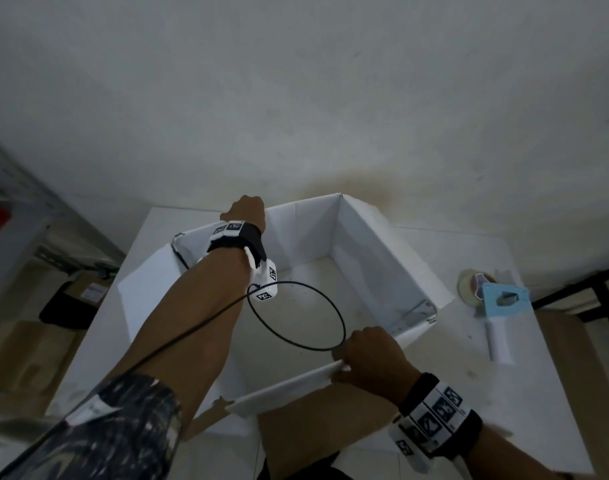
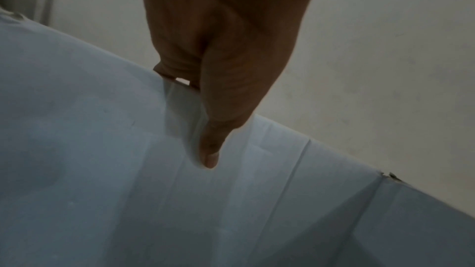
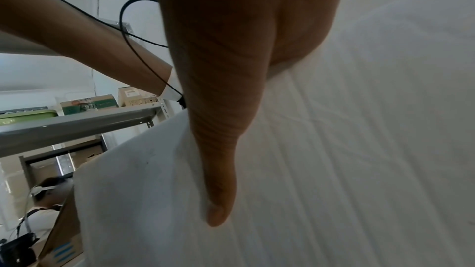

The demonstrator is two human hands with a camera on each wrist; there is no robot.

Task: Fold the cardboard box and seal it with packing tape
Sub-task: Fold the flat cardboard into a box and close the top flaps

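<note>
A white cardboard box [image 1: 372, 244] stands open on the white table [image 1: 469, 368], its walls upright and the table showing through its middle. My left hand [image 1: 246, 211] grips the top edge of the far-left wall, thumb [image 2: 209, 149] pressed on the inner face of the wall [image 2: 102, 149], fingers hidden behind it. My right hand [image 1: 369, 355] pinches the near flap [image 1: 285, 389] at its right end, thumb [image 3: 218, 190] lying on the white cardboard [image 3: 359, 149]. A blue and white tape dispenser [image 1: 500, 306] with a roll lies on the table to the right of the box.
A black cable [image 1: 296, 317] from the left wrist loops over the box opening. Brown cartons [image 1: 22, 348] and a metal shelf [image 3: 77, 125] stand to the left of the table. A wall [image 1: 296, 98] rises right behind the box. Another person [image 3: 46, 200] sits low at the left.
</note>
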